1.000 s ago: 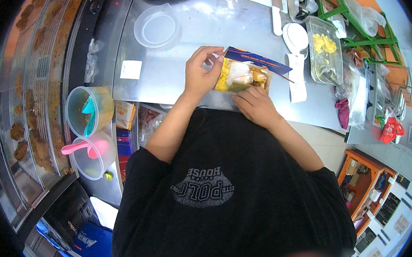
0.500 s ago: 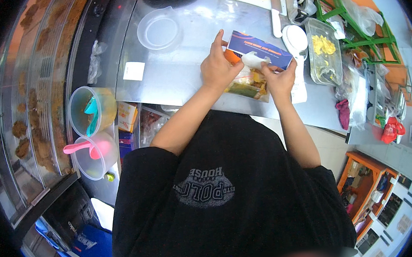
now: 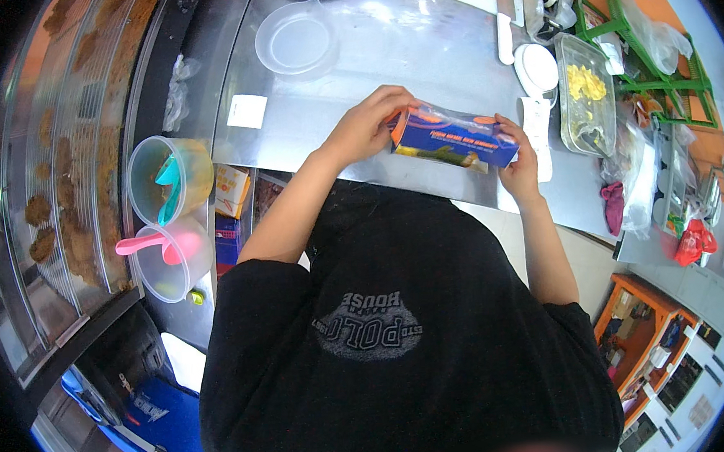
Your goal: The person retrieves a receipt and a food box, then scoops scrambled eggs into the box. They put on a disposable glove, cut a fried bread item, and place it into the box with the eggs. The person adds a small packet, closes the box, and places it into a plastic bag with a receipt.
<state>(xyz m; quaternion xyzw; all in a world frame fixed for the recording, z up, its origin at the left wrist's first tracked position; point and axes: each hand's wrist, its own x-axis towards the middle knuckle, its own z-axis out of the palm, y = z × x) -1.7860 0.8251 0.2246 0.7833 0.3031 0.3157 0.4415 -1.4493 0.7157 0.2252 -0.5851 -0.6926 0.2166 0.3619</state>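
A long cardboard box [image 3: 448,140], blue and orange with a food picture on one face, is held at the front edge of the steel table [image 3: 384,65]. At its left end, my left hand [image 3: 369,126] curls its fingers over the upper edge. My right hand [image 3: 521,164] grips the other end, with its fingers on the top corner and side. The blue side with orange patches is turned up. Part of the picture face shows below it, and the box's contents are hidden.
A shallow clear bowl [image 3: 295,39] and a white paper square [image 3: 246,111] lie to the left. At right are a knife [image 3: 505,27], a round white-topped device [image 3: 536,69] and a glass dish [image 3: 585,93] holding yellow pieces. Two plastic tubs [image 3: 170,176] with scoops stand far left.
The box has tilted, and its raised blue panel has come down toward me. White material seen at its opening is now hidden. My left hand has lowered and shifted over the box's left end.
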